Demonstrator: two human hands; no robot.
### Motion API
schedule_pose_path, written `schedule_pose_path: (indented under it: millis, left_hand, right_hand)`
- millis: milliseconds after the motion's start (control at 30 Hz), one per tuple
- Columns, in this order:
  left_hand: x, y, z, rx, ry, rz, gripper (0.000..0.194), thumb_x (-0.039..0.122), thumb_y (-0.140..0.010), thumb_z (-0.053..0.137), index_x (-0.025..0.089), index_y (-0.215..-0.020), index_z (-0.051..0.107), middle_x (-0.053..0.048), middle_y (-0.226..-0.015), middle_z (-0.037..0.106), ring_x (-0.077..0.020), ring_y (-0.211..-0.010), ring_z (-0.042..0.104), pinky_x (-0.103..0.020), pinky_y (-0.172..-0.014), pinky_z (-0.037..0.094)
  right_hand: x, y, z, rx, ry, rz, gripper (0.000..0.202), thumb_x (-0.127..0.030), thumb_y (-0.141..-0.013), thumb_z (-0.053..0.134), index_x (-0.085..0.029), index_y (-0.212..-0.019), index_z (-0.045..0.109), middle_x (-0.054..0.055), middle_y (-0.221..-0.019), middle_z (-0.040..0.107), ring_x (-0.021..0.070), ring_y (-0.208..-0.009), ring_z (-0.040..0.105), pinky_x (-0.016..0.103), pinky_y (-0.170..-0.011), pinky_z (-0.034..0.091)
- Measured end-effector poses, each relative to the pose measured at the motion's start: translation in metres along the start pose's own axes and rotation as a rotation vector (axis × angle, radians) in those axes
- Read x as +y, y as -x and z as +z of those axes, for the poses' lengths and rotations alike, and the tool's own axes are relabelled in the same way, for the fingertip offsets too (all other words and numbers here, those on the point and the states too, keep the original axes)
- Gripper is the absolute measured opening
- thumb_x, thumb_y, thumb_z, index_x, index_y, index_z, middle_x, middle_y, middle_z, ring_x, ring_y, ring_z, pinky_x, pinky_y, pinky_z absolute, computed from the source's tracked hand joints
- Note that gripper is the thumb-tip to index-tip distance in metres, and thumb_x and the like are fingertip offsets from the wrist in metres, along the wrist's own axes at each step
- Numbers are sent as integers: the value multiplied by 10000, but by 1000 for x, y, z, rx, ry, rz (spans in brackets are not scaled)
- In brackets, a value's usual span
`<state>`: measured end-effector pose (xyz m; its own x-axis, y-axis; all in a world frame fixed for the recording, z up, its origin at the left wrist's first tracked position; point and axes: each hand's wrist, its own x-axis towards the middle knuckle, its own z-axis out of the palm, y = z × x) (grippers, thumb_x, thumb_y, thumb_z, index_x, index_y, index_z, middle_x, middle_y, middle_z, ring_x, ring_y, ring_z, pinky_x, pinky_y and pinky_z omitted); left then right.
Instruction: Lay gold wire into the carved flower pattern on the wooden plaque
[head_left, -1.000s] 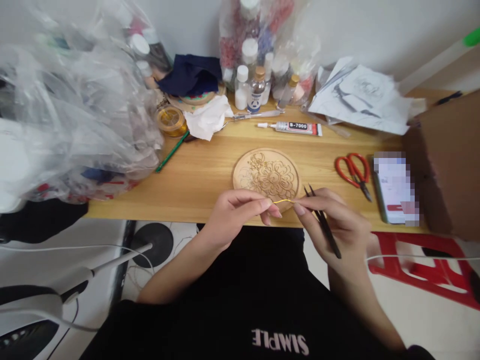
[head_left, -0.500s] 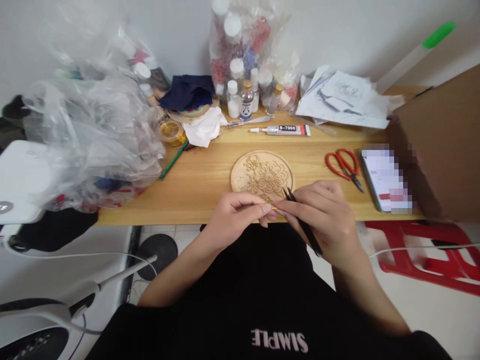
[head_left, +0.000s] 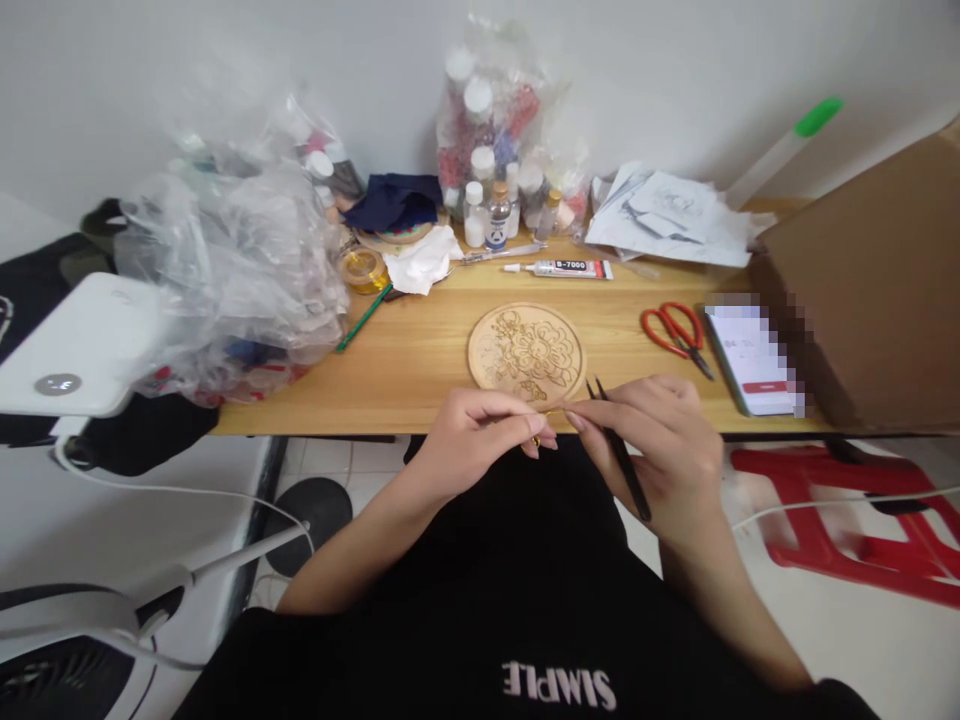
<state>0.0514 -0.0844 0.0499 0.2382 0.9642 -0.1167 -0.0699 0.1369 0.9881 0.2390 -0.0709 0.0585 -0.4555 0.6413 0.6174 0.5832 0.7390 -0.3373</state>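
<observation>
My left hand point(head_left: 476, 440) is closed, thumb against fingers, on a thin gold-coloured wire point(head_left: 553, 411); a small gold loop shows below its fingertips. Opposite it, my right hand point(head_left: 667, 440) has a pair of black tweezers point(head_left: 630, 475) tucked across the palm, tips pointing up and away from me. Its thumb and forefinger are close to the wire's right end; whether they grip it is too small to tell. Just beyond both hands lies a round wooden plaque point(head_left: 475, 350) with a flower design lined in gold.
Red-handled pliers point(head_left: 675, 328) and a phone point(head_left: 754, 360) lie to the right, beside a cardboard box point(head_left: 862, 300). A glue tube point(head_left: 574, 269), small bottles point(head_left: 496, 215) and papers point(head_left: 667, 215) are at the back. Plastic bags point(head_left: 240, 250) and a white power bank point(head_left: 82, 345) sit left.
The view has shifted a little. My hands have drawn slightly apart, more of the wire shows between them, and a gold loop now appears under my left fingertips.
</observation>
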Motion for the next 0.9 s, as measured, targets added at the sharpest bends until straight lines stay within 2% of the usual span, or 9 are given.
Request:
schedule_pose_path:
  millis: [167, 367, 467, 600, 767, 900]
  left_hand:
    - [-2, -1, -4, -21, -60, -16, 190, 233, -791, 587, 166, -671, 718, -29, -667, 715, -123, -626, 655, -247, -658, 529]
    - [-7, -5, -9, -86, -200, -1, 188, 200, -780, 573, 167, -652, 707, -37, -687, 726, -124, -629, 658, -220, -602, 499]
    - [-10, -7, -9, -93, -303, 21, 173, 188, -795, 579, 171, -676, 704, -24, -692, 718, -130, -667, 656, -231, -640, 502]
    - [-11, -9, -8, -85, -449, 73, 153, 218, -860, 585, 185, -771, 705, -17, -800, 722, -141, -764, 645, -266, -734, 487]
    - [-5, -15, -10, -159, -567, 151, 155, 231, -892, 580, 196, -800, 700, -14, -814, 704, -159, -804, 618, -303, -798, 458]
    - [5, -20, -11, -293, -721, 272, 237, 226, -935, 521, 177, -763, 676, -23, -767, 664, -166, -782, 591, -306, -765, 437]
  right_hand:
    - [0, 5, 3, 32, 89, -11, 73, -130, -826, 654, -189, -869, 649, 0, -656, 643, 122, -589, 555, 318, -653, 367]
    - [7, 16, 9, 7, 46, 1, 65, -110, -819, 656, -155, -866, 665, 21, -670, 617, 130, -608, 529, 284, -593, 384]
    - [11, 21, 11, 5, 38, -14, 71, -113, -828, 640, -148, -881, 669, 32, -680, 613, 136, -603, 514, 276, -557, 382]
    - [15, 26, 13, -38, 0, 3, 91, -118, -844, 616, -154, -908, 669, 35, -689, 612, 137, -611, 517, 279, -566, 394]
    - [18, 24, 12, -86, -24, -27, 139, -122, -872, 577, -133, -961, 682, 32, -689, 594, 139, -619, 522, 284, -566, 388]
    - [19, 16, 5, -120, 18, -97, 128, -150, -901, 560, -147, -936, 683, 20, -666, 573, 137, -629, 496, 285, -568, 361]
